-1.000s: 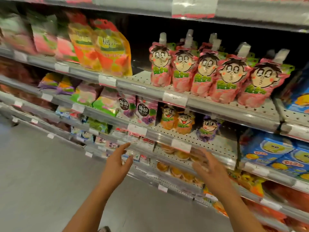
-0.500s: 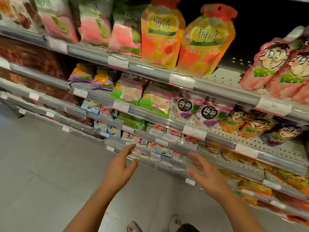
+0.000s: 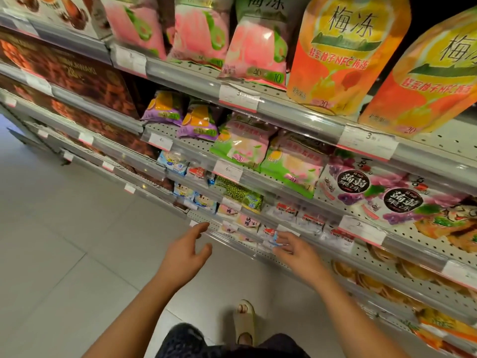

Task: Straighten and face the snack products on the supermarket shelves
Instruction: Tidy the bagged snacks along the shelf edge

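Observation:
Snack bags fill the tilted grey shelves. Orange jelly pouches [image 3: 343, 50] and pink bags [image 3: 255, 40] stand on the top shelf, with green and pink bags [image 3: 242, 146] and purple grape jelly bags [image 3: 361, 187] one shelf down. Small white candy packs [image 3: 286, 214] lie on a lower shelf. My left hand [image 3: 187, 250] hovers open in front of that shelf's edge, touching nothing. My right hand [image 3: 294, 250] reaches with spread fingers to a small white and blue pack [image 3: 272, 237] at the shelf front; its fingertips seem to touch the pack.
Dark brown boxes [image 3: 77, 73] fill the shelves at the left. Price tags [image 3: 238, 98] sit along the shelf rails. Orange snack bags [image 3: 374, 282] lie on the lowest shelves at the right. Pale floor tiles [image 3: 64, 254] spread to the left, and my sandalled foot [image 3: 244, 321] shows below.
My view has swung left and down along the shelves; the cartoon-face pouches have left the view. Both hands have dropped to the lower shelf, the right one reaching the small packs.

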`<state>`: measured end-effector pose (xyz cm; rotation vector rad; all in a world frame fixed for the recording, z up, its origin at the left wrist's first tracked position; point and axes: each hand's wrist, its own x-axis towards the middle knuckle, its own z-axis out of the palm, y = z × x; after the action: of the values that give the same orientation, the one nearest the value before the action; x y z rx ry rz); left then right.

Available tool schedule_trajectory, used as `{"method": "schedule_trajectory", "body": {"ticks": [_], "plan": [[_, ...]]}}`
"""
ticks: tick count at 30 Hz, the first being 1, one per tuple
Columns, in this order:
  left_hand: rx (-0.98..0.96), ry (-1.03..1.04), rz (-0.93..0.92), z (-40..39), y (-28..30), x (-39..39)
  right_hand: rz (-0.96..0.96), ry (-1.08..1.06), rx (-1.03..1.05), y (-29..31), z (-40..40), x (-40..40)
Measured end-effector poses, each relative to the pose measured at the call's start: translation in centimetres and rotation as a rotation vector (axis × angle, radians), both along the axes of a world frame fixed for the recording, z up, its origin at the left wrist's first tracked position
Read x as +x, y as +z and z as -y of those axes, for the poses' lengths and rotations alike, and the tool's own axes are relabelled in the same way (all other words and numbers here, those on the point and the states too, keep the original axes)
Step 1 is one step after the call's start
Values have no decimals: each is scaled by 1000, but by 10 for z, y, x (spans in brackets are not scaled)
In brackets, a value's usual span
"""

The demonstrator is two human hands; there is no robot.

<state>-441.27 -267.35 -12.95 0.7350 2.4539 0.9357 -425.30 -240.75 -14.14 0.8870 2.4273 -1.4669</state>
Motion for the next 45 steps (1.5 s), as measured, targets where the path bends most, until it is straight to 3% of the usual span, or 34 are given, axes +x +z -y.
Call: {"method": "schedule_trajectory", "body": {"ticks": [11, 14, 19, 24, 27, 33, 37, 40, 45], "plan": [[-129, 30, 216, 32, -84, -126, 223, -74, -66, -72, 62, -94], [-111, -17, 155, 37, -111, -171, 270, -132, -39, -91, 83, -133], [-76, -111, -53, 11, -144, -252, 154, -230, -24, -118, 86, -227], [-359, -360, -268, -12, -182, -292, 21, -259, 67, -116, 74, -317], [-375, -357, -344, -22, -205, -307, -22, -148, 222, -123, 74, -363], [-142, -231, -476, -37, -274, -294, 2, -65, 485, -173, 66, -384], [-29, -137, -594, -63, -317, -291, -29, -136, 805, -208, 67, -403], [70, -18, -679, -90, -340, -291, -227, -236, 1024, -233, 74, -411], [266, 81, -843, -105, -375, -306, -585, -364, 1177, -259, 71, -400]]}}
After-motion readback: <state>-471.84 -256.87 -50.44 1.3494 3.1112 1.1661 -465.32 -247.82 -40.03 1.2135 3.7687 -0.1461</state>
